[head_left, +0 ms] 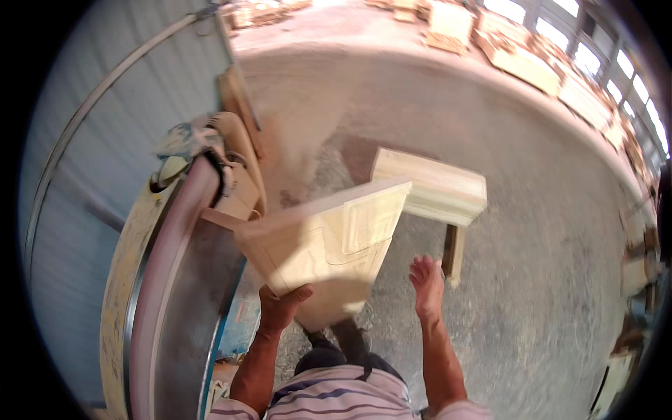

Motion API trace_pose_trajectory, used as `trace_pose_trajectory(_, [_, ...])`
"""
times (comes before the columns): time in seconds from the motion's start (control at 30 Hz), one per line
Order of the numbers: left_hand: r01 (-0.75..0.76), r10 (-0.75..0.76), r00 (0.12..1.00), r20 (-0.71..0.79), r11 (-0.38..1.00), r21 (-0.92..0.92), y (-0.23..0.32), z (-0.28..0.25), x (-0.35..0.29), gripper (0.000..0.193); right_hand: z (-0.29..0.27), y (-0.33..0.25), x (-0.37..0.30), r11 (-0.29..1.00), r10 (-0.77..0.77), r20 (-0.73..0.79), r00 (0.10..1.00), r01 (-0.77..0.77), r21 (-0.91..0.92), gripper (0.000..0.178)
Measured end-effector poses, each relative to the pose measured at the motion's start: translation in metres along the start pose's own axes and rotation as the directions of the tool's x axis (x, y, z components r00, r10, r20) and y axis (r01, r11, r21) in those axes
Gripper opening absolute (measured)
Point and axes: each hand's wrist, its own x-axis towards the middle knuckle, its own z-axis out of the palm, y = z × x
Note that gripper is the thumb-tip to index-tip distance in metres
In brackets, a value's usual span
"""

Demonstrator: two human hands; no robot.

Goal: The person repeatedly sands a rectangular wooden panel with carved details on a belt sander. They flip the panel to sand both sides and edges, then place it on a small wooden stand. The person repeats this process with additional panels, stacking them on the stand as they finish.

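A pale wooden panel [329, 248] with grooved, raised rectangles on its face is held tilted in front of me. My left hand [280, 306] grips its lower left edge, thumb on the face and the other fingers hidden behind. The panel's far left corner is beside the belt sander [171, 273], close to its table. My right hand [427, 283] is off the panel, fingers stretched out, in the air near a wooden stand's leg. Beyond the panel, a stack of pale wooden panels [437, 185] lies on that stand [454, 255].
The sander's long pinkish belt runs along my left, with a motor and a curved duct [241, 150] at its far end. A grey corrugated wall [91, 126] stands behind it. Stacked wood [518, 59] lines the far right, and more pieces [637, 276] stand at the right edge.
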Motion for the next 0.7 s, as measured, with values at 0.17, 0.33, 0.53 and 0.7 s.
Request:
trace_pose_trajectory(0.17, [0.159, -0.228, 0.953, 0.199, 0.937, 0.311, -0.029, 0.003, -0.010, 0.032, 0.044, -0.049, -0.023, 0.969, -0.086, 0.122, 0.989, 0.055, 0.241, 0.082])
trace_pose_trajectory(0.33, [0.164, -0.276, 0.916, 0.291, 0.920, 0.356, -0.041, -0.007, -0.013, 0.035, 0.026, -0.035, -0.044, 0.977, 0.031, 0.085, 0.996, -0.048, 0.207, 0.080])
trace_pose_trajectory(0.53, [0.186, -0.327, 0.898, 0.296, 0.889, 0.419, -0.057, -0.007, -0.021, 0.034, 0.017, -0.028, -0.056, 0.994, 0.062, 0.033, 0.998, -0.064, 0.085, 0.074])
trace_pose_trajectory(0.7, [0.161, -0.313, 0.865, 0.393, 0.914, 0.373, -0.087, -0.006, -0.022, 0.032, 0.014, -0.040, -0.064, 0.990, 0.063, -0.043, 0.997, -0.067, -0.121, 0.054])
